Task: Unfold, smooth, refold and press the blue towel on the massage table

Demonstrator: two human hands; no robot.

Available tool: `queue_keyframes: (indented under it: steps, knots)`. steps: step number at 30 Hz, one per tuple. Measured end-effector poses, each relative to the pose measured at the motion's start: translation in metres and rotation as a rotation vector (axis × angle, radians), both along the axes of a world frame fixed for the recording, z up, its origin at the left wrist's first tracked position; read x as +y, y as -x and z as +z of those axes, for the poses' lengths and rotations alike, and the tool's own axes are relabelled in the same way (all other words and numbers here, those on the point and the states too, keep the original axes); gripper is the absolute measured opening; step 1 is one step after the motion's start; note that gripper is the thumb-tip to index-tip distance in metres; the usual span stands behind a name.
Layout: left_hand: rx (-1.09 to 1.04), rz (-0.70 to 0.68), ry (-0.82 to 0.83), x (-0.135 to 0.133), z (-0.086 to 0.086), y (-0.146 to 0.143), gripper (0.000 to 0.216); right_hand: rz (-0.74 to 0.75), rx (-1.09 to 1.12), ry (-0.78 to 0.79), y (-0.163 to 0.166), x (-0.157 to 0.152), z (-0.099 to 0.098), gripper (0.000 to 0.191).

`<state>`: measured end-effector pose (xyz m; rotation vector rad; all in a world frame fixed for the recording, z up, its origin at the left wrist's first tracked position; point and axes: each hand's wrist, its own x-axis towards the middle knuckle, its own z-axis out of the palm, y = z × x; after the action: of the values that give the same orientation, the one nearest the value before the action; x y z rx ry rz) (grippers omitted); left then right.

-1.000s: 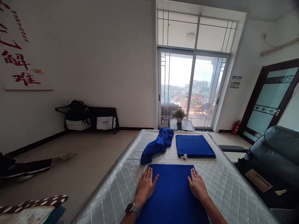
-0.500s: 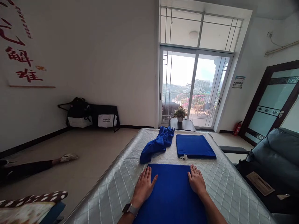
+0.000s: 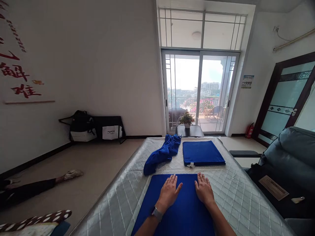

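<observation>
A flat blue cloth (image 3: 183, 209) lies spread on the silver quilted mattress (image 3: 115, 193), close in front of me. My left hand (image 3: 169, 190) rests flat on its upper middle, fingers stretched forward and thumb apart. At the cloth's upper right edge my right hand (image 3: 204, 188) lies palm down, fingers extended. Neither hand grips anything. Beyond them, a crumpled blue cloth (image 3: 163, 154) sits at the left, and a neatly folded blue cloth (image 3: 203, 153) with a white tag at its near edge is on the right.
A potted plant (image 3: 187, 119) stands on a black chair (image 3: 190, 131) past the mattress. To the right is a dark armchair (image 3: 290, 157) with a cardboard piece (image 3: 273, 187) on it. A person's leg (image 3: 46, 185) stretches along the floor at left, near a polka-dotted fabric (image 3: 36, 218).
My left hand has slid right, from the cloth's left edge to its upper middle. My right hand stays by the right edge. The view has shifted slightly.
</observation>
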<state>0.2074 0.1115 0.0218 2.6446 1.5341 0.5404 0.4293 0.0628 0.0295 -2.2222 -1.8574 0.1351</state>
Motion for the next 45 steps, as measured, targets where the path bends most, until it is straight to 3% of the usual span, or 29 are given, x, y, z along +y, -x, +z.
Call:
queue_keyframes:
  steps: [5, 7, 10, 16, 30, 34, 45]
  knots:
    - [-0.097, -0.195, -0.004, -0.012, -0.001, -0.099, 0.059, 0.053, -0.059, 0.022, -0.003, -0.002, -0.003, 0.062]
    - [-0.111, -0.210, -0.012, -0.013, -0.003, -0.117, 0.056, 0.055, -0.078, 0.029, -0.005, -0.002, -0.006, 0.063]
    - [-0.117, -0.205, -0.023, -0.012, -0.007, -0.122, 0.057, 0.054, -0.089, 0.030, -0.006, 0.000, -0.009, 0.063]
    - [-0.066, -0.117, -0.021, 0.001, -0.016, -0.079, 0.064, 0.047, -0.099, 0.017, -0.004, 0.003, -0.007, 0.061]
    - [0.030, 0.199, -0.034, 0.044, -0.028, 0.075, 0.072, 0.013, -0.045, 0.027, -0.003, 0.003, -0.007, 0.063]
    - [0.027, 0.239, -0.050, 0.044, -0.029, 0.087, 0.080, 0.013, -0.047, 0.021, -0.005, 0.005, -0.011, 0.064]
    - [-0.011, 0.249, -0.097, 0.046, -0.032, 0.083, 0.076, 0.003, -0.124, 0.052, -0.005, 0.008, -0.011, 0.064]
